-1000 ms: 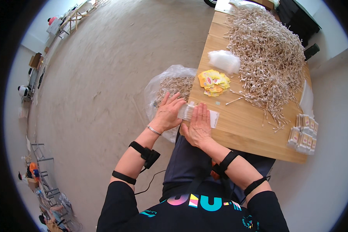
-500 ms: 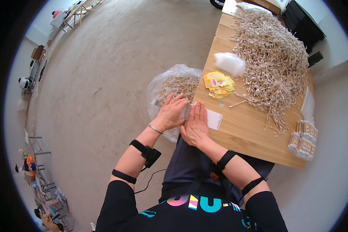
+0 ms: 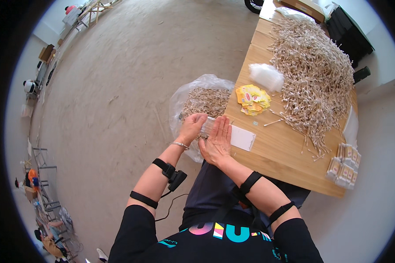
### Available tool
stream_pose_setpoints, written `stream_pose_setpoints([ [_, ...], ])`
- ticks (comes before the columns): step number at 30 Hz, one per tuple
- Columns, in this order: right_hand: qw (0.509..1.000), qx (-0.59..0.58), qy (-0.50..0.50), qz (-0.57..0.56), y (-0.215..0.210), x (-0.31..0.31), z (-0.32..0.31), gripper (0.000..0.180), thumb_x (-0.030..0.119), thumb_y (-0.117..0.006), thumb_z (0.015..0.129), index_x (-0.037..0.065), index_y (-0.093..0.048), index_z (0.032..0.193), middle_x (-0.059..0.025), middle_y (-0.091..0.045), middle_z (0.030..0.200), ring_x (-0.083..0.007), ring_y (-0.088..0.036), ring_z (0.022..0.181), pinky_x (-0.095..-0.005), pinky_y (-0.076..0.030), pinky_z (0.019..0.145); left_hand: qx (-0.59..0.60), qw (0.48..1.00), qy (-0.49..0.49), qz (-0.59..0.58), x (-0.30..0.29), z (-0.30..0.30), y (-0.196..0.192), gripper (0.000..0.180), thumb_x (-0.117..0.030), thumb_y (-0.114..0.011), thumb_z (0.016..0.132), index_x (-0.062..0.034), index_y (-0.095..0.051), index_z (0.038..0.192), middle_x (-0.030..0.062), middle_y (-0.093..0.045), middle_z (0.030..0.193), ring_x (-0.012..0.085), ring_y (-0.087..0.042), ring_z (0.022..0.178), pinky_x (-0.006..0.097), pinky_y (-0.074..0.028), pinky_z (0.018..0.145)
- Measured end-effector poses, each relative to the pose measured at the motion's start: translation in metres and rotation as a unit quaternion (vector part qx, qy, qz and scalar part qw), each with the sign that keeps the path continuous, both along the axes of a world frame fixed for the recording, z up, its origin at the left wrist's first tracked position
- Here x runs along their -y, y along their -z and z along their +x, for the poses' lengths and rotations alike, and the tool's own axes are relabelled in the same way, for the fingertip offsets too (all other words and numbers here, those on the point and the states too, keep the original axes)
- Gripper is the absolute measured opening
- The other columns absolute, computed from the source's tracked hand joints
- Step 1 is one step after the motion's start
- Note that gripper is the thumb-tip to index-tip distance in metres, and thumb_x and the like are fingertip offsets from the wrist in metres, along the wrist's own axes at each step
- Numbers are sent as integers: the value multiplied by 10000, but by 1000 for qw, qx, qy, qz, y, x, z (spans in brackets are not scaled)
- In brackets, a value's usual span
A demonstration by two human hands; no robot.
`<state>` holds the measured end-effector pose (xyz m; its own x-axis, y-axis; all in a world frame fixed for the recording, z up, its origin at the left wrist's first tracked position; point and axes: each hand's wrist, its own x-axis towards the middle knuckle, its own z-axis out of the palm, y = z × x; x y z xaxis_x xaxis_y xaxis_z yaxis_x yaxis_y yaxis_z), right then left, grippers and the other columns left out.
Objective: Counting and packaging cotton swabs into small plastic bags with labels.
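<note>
Over the table's left edge, my left hand [image 3: 191, 128] pinches a neat row of cotton swabs [image 3: 207, 126] at its left end. My right hand [image 3: 218, 142] lies flat against the other end of the row, fingers straight and together, partly covering the swabs. Just right of it, a white rectangular pad or card [image 3: 243, 138] rests on the table, its left side close to my fingers. Beyond are yellow printed cards [image 3: 253, 100] in a loose heap and a stack of clear plastic sleeves [image 3: 266, 77]. A big pile of loose cotton swabs [image 3: 314, 74] covers the table's far right.
Below the wooden table's [image 3: 276, 153] left edge, a clear plastic bag [image 3: 176, 100] full of swabs stands on the floor. Packed swab packets [image 3: 344, 166] are stacked at the right corner. A black object [image 3: 349, 33] stands behind the pile. Racks and people line the far left wall.
My left hand has shifted slightly down and left, showing more of the swab row. My right hand has turned a little and moved left. The whole view has shifted slightly.
</note>
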<state>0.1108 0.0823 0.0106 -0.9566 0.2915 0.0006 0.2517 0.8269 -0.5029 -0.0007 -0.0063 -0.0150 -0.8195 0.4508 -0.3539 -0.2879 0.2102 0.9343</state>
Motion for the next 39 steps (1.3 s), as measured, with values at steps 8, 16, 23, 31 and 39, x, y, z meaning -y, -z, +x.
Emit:
stream_pose_setpoints([
  [8, 1000, -4, -15, 10, 4, -1, -2, 1005, 395, -552, 778, -74, 50, 1432, -311, 33, 1494, -430, 75, 1405, -491, 43, 1133, -114, 990, 20, -79, -16, 7, 2, 289, -283, -595, 892, -5, -641, 830, 73, -626, 681, 129, -544, 607, 324, -449, 577],
  [16, 998, 61, -23, 14, -7, -20, -10, 879, 362, -554, 805, -40, -103, 1444, -265, -70, 1507, -393, -16, 1417, -498, -7, 1137, -264, 958, 33, -104, -15, 8, 15, 331, -293, -552, 904, 6, -585, 767, 138, -591, 646, 203, -549, 578, 358, -439, 564],
  [23, 967, -83, 199, 135, -29, -119, -50, 441, 331, -646, 817, 66, -541, 1154, -104, -512, 1124, -280, -471, 1087, -440, -343, 928, -130, 989, 50, -42, -16, 11, 15, 311, -299, -544, 937, -45, -558, 758, 11, -553, 599, 86, -509, 463, 239, -409, 403],
  [31, 966, -52, 248, 46, -23, -134, -58, 253, 295, -690, 794, 90, -614, 921, -73, -606, 937, -258, -576, 947, -402, -439, 812, -149, 985, 36, -83, -15, 14, 9, 373, -343, -556, 896, 6, -563, 764, 173, -581, 656, 280, -590, 626, 384, -451, 601],
  [39, 945, -78, 293, -121, -26, -152, -53, 237, 270, -671, 825, 39, -627, 798, -101, -654, 709, -263, -643, 698, -395, -487, 672, -116, 991, 36, -65, -20, 14, 3, 362, -338, -547, 901, -5, -564, 761, 138, -577, 626, 265, -603, 607, 382, -455, 593],
])
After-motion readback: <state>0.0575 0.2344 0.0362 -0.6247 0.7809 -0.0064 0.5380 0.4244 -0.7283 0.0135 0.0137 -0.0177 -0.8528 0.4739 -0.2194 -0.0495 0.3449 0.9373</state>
